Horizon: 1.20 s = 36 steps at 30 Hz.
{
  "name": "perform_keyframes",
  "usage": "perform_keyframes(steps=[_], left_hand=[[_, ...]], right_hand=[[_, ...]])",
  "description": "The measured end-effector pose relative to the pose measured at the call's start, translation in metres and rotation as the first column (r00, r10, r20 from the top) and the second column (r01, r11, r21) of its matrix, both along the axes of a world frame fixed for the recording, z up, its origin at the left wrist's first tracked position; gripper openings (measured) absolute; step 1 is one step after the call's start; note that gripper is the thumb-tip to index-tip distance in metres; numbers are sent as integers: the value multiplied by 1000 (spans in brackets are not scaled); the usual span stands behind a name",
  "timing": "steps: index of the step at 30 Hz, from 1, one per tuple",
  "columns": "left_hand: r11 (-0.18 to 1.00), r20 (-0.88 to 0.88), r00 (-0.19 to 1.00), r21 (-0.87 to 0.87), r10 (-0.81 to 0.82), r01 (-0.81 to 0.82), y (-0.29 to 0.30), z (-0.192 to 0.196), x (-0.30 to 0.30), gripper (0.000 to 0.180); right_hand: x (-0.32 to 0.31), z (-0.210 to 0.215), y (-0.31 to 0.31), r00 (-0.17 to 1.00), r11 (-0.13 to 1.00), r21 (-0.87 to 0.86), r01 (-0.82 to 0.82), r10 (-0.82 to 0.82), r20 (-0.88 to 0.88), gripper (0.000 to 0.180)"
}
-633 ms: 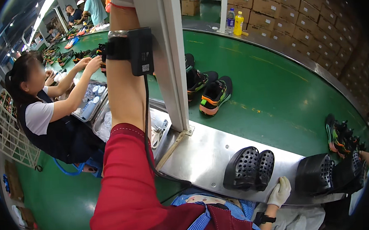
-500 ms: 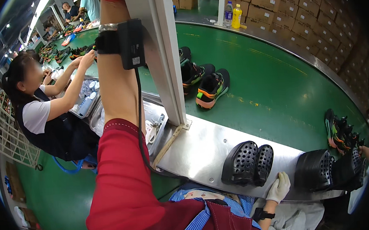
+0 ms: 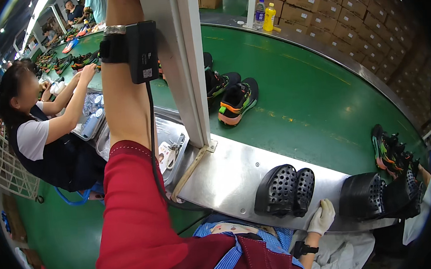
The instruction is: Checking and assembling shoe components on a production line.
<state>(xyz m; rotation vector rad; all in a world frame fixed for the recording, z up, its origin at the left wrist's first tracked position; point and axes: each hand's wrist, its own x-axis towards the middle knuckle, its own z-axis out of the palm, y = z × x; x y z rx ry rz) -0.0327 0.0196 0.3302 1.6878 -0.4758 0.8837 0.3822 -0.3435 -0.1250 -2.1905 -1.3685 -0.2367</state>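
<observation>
My left forearm reaches up past a pale post (image 3: 184, 76), and its hand lies beyond the top edge; only a sliver of glove cuff shows. Strapped near that wrist is a black box (image 3: 143, 52) with a cable. My right hand (image 3: 322, 217), in a white glove, rests on the front edge of a metal ledge (image 3: 228, 168), fingers stretched out and holding nothing. Just left of it stands a pair of black shoe-shaped blocks (image 3: 284, 192) pierced with round holes. Similar black blocks (image 3: 364, 196) stand to its right.
Beyond the ledge runs a green belt (image 3: 303, 98) carrying black sneakers (image 3: 238, 101) behind the post and more sneakers (image 3: 394, 152) at right. A co-worker (image 3: 40, 131) sits at left by trays (image 3: 92, 115). Another person's hand (image 3: 424, 174) shows at far right. Bottles (image 3: 269, 18) and stacked cartons (image 3: 311, 3) stand behind.
The whole view has shifted slightly, so the post, shoes and blocks appear a little further left. My right hand stays on the ledge edge, and my left arm stays raised.
</observation>
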Motion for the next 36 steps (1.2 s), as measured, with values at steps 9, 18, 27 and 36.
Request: perform_keyframes(steps=[9, 18, 27, 36], left_hand=[[989, 13, 991, -76, 130, -129, -11, -5, 1, 71], [977, -114, 974, -66, 196, -205, -9, -5, -16, 65], [876, -142, 870, -37, 472, -481, -23, -10, -10, 93], [622, -301, 610, -65, 733, -780, -52, -36, -19, 82]], right_hand=[[-4, -1, 2, 999, 996, 88, -6, 2, 52, 19], [-11, 15, 3, 1000, 988, 155, -16, 11, 28, 18], [-5, 23, -2, 998, 981, 188, -54, 57, -10, 19], [-3, 16, -5, 999, 989, 148, -26, 32, -33, 22]])
